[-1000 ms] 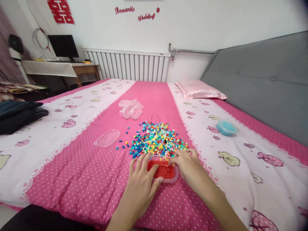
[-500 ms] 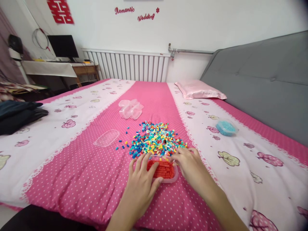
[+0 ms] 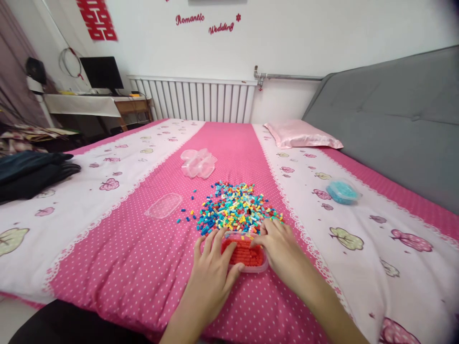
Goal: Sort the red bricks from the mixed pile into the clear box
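A clear plastic box (image 3: 263, 266) sits on the bed in front of me, with rows of small red toy bricks (image 3: 247, 253) inside. My left hand (image 3: 211, 260) is around the box's left end, its thumb at the near rim and a finger reaching in over the bricks. My right hand (image 3: 278, 241) bends over the far right corner, fingers pinched together and thumb side at the red bricks. What is between those fingertips is too small to make out. Just beyond the box lies a loose heap of mixed-colour bricks (image 3: 238, 205). A few yellow bricks show at the box's far rim.
Left of the heap lies a clear lid (image 3: 164, 206). Farther back are several stacked clear containers (image 3: 199, 163). A box of light blue bricks (image 3: 342, 192) stands at the right. A pink pillow (image 3: 303, 134) and dark folded clothes (image 3: 36, 174) also rest on the bed.
My right hand has moved from the box's far right rim inward, its fingertips now over the red bricks. My left hand keeps its place. The whole view has shifted slightly.
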### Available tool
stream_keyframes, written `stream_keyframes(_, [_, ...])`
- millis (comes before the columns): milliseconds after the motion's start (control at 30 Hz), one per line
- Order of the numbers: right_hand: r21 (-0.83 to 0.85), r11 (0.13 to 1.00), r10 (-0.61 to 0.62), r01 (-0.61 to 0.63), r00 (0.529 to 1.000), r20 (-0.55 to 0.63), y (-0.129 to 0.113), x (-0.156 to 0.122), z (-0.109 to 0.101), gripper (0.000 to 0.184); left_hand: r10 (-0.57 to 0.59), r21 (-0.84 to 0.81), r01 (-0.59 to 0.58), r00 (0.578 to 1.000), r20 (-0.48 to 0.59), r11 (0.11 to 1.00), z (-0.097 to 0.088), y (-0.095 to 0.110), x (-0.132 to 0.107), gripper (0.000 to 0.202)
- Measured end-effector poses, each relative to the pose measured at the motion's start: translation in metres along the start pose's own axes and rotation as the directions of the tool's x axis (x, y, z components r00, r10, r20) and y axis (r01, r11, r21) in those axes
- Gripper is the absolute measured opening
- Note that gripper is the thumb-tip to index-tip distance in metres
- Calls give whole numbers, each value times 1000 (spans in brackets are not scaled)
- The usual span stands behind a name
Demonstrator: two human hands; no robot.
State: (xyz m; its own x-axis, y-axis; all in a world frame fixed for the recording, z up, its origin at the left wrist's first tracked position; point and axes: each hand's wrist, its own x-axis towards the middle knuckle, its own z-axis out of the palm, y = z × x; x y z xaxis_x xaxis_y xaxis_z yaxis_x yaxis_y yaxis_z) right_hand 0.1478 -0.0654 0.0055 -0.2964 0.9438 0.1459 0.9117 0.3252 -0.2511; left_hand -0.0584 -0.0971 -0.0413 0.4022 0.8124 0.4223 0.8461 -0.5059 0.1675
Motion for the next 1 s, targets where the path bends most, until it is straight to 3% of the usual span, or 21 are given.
stream_keyframes(800, [48, 999, -1, -2, 998, 64, -3, 0, 3, 30, -9, -17, 10, 998, 57, 1000, -5, -4, 3, 28])
stream_keyframes(1000, [51, 999, -18, 14, 998, 67, -1, 0, 3, 32, -12, 1, 12, 1000, 24, 1000, -3, -4, 1, 29])
